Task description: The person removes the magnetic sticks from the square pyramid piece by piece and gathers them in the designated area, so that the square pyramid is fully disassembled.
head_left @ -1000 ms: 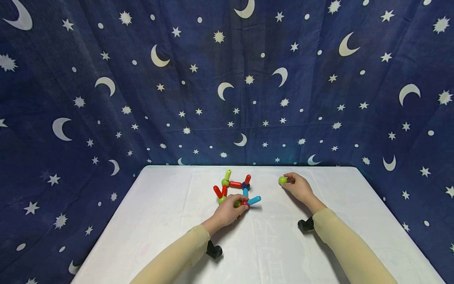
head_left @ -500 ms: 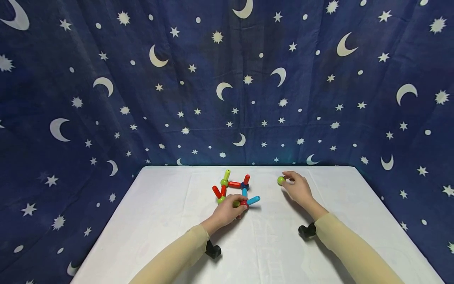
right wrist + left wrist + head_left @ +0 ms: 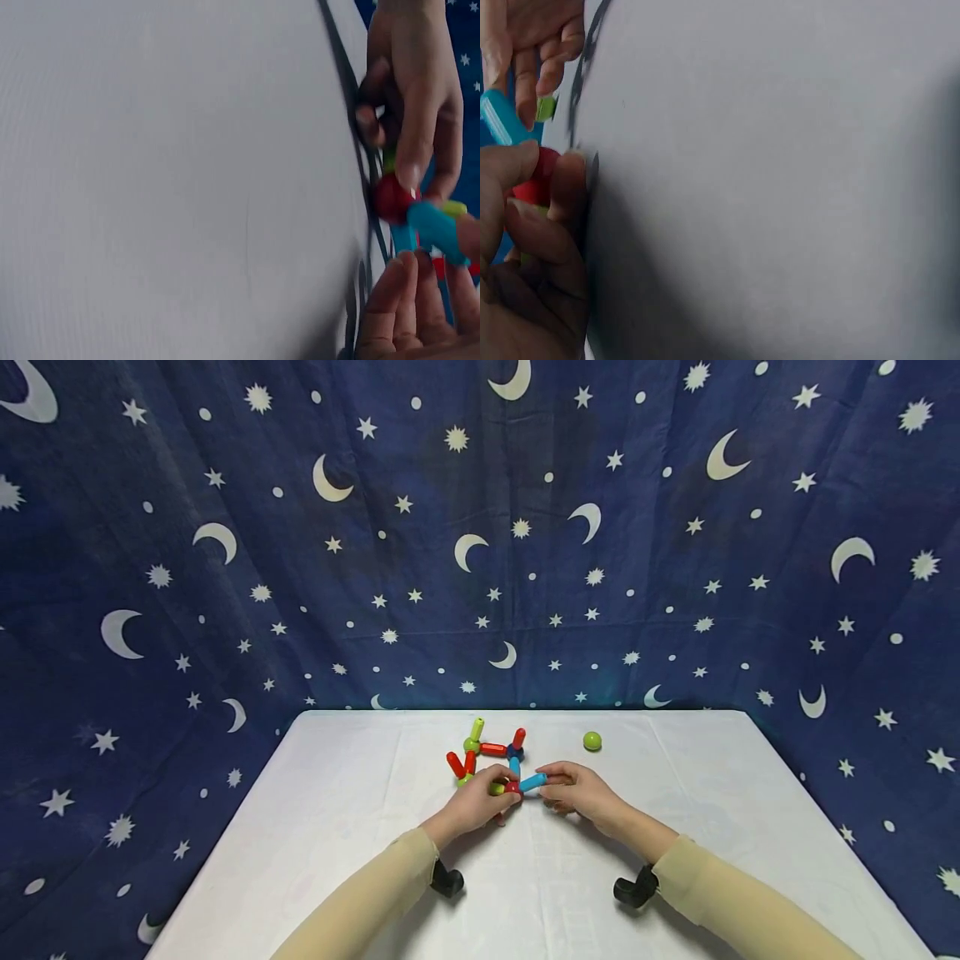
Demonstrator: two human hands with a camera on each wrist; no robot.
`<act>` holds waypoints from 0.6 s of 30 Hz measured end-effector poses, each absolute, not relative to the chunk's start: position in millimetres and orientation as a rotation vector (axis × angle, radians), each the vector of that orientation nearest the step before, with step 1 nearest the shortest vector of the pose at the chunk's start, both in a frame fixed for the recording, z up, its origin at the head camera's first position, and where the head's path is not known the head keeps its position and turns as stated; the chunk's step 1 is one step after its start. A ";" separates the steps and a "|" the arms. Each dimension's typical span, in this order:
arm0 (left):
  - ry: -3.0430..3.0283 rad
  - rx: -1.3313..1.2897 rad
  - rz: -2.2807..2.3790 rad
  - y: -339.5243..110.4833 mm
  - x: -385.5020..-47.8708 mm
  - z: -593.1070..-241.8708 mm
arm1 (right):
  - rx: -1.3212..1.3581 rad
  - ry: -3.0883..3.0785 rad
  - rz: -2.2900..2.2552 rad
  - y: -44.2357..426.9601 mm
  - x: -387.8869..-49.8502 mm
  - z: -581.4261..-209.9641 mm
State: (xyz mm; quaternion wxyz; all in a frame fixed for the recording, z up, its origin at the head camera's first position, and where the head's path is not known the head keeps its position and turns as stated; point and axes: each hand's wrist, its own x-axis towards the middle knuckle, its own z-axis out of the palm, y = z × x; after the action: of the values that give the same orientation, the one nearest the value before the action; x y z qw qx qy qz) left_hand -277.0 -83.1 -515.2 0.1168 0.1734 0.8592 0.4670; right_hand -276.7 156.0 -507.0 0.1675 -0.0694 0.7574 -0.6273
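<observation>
In the head view, my left hand (image 3: pixel 474 802) grips the red ball (image 3: pixel 513 787) at the near right corner of a ring of coloured rods and balls. The thumb and a finger of that hand (image 3: pixel 532 255) press on the red ball (image 3: pixel 546 166) in the left wrist view. A light blue rod (image 3: pixel 533 782) sticks out rightward from the ball. My right hand (image 3: pixel 588 797) holds this rod's free end between thumb and fingers, as the rod (image 3: pixel 436 229) in the right wrist view also shows. Part of the ring's near side is hidden by my left hand.
A loose green ball (image 3: pixel 592 741) rests on the white table (image 3: pixel 360 827) near the back, right of the ring. Other balls of the ring are green and dark blue (image 3: pixel 514 752), with red (image 3: pixel 455 765) and green rods standing up. A starry cloth (image 3: pixel 420 552) hangs behind.
My right hand has let go of the loose green ball and come left and nearer, onto the light blue rod. The left hand keeps its grip at the red ball.
</observation>
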 end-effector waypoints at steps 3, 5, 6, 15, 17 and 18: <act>2.463 0.488 1.391 -86.2 -279.0 -515.0 | -0.081 2.065 -1.876 146.8 -273.9 -509.1; 2.441 0.476 1.399 -87.7 -279.7 -514.6 | 0.002 2.017 -1.932 141.9 -273.2 -509.8; 2.431 0.464 1.402 -88.4 -280.1 -514.6 | 0.043 1.994 -1.956 139.9 -273.3 -510.1; 2.431 0.473 1.420 -88.7 -280.1 -516.6 | 0.285 1.880 -2.077 128.7 -277.0 -513.6; 2.443 0.480 1.416 -88.3 -279.7 -516.7 | 0.324 1.855 -2.100 127.0 -278.3 -514.7; 2.449 0.482 1.412 -88.1 -279.5 -516.6 | 0.339 1.848 -2.108 126.2 -279.0 -515.6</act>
State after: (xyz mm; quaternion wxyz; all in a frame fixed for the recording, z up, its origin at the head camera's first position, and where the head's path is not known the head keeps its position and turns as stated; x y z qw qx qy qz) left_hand -279.5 -88.1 -516.6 0.1364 0.1664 0.8461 0.4877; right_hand -279.0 126.2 -515.6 0.1585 0.1186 0.6462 -0.7371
